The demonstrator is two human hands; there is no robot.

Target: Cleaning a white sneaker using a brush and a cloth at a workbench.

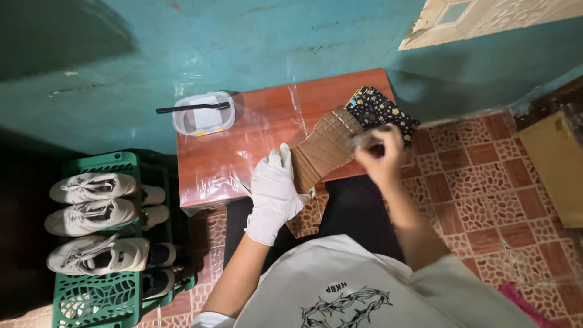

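Hands on a brown sole

Gloved left hand (274, 193) lies flat, fingers spread, pinning the sole (323, 149) on the surface (243, 140). Bare right hand (381, 157), just right of it, pinches a blurred tool (364, 138) over the sole's far end

Teal wall, red-brown tabletop, patterned floor

The wall (243, 42) is teal; the tabletop (267, 115) is glossy red-brown. On it, a brown wallet (325, 149) shows ridged stripes, and just beyond the wallet a black cloth (379, 109) carries small pale flowers. The left hand (274, 193) wears a white glove. Left of the tabletop, pale grey shoes (91, 212) sit on a green rack (97, 297). The floor (486, 200) is red-brown tile with a cream pebble pattern.
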